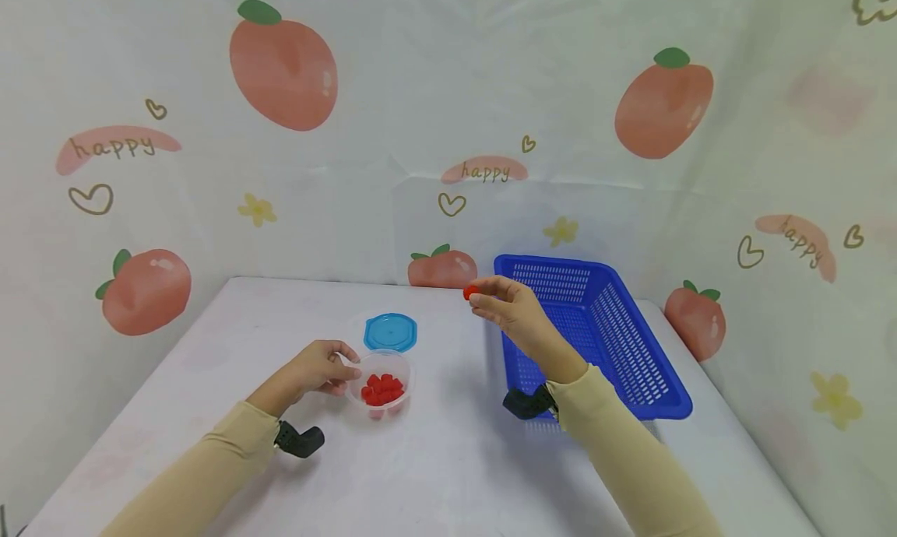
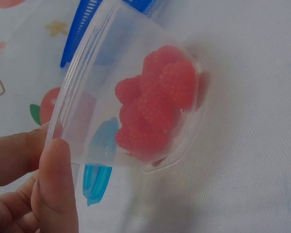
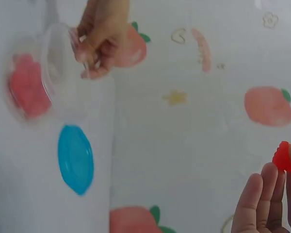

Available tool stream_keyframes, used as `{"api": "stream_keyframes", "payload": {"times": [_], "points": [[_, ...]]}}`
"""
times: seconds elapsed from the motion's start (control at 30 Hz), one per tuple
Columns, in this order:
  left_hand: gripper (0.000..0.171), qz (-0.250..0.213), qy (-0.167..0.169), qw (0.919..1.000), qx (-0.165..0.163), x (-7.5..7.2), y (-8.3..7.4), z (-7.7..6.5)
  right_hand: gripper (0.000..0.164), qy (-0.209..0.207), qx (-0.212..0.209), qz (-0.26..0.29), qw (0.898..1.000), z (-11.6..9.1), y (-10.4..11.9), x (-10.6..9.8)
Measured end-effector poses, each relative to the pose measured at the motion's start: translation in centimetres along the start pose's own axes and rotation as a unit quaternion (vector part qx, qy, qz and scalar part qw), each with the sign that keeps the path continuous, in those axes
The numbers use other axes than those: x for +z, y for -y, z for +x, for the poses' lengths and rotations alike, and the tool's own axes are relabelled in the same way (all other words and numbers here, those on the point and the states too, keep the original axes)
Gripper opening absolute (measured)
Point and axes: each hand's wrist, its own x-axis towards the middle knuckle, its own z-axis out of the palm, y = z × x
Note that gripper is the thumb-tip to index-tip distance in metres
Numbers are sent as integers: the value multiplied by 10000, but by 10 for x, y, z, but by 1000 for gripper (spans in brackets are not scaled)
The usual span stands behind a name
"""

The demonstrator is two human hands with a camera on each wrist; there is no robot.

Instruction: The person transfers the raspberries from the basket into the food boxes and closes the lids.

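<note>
Between thumb and fingertips, my right hand [image 1: 515, 315] pinches a single red raspberry [image 3: 283, 157], held up in the air in front of the blue basket's left rim. My left hand [image 1: 318, 372] pinches the rim of a clear plastic bowl [image 1: 352, 393] that stands on the table, thumb on one side of the wall and fingers on the other. Several red raspberries [image 2: 157, 104] lie heaped at the bottom of the bowl; the left wrist view shows their bumpy skin through the wall.
A blue lid [image 1: 390, 332] lies flat on the white table [image 1: 448, 459], just behind the bowl. To the right stands a large blue slotted basket [image 1: 634, 346]. Behind the table hangs a white cloth [image 1: 392, 93] printed with fruit and hearts.
</note>
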Motion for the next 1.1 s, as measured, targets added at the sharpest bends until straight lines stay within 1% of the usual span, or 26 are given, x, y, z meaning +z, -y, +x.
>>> {"api": "stream_keyframes", "payload": {"times": [0.23, 0.33, 0.47, 0.6, 0.7, 0.83, 1.1], "points": [[40, 34, -52, 10000, -18, 1, 0, -2, 26, 173, 27, -144, 9997, -9, -18, 34], [40, 40, -51, 10000, -16, 1, -1, -2, 27, 324, 96, -158, 9993, -13, -30, 47], [39, 31, -43, 10000, -16, 1, -1, -2, 27, 525, 221, -327, 9978, -16, -51, 60], [39, 29, -33, 10000, -7, 1, 0, -2, 26, 514, 386, -499, 9967, -15, -72, 67], [37, 3, 12, 10000, 54, 0, 0, -1, 25, 447, 473, -500, 9966, -14, -83, 71], [35, -26, 74, 9999, 129, 0, 1, 0, 25, 444, 527, -530, 9962, -14, -91, 76], [36, 16, 43, 9999, 109, 0, 0, -2, 25, 510, 580, -729, 9943, -11, -102, 79]]}}
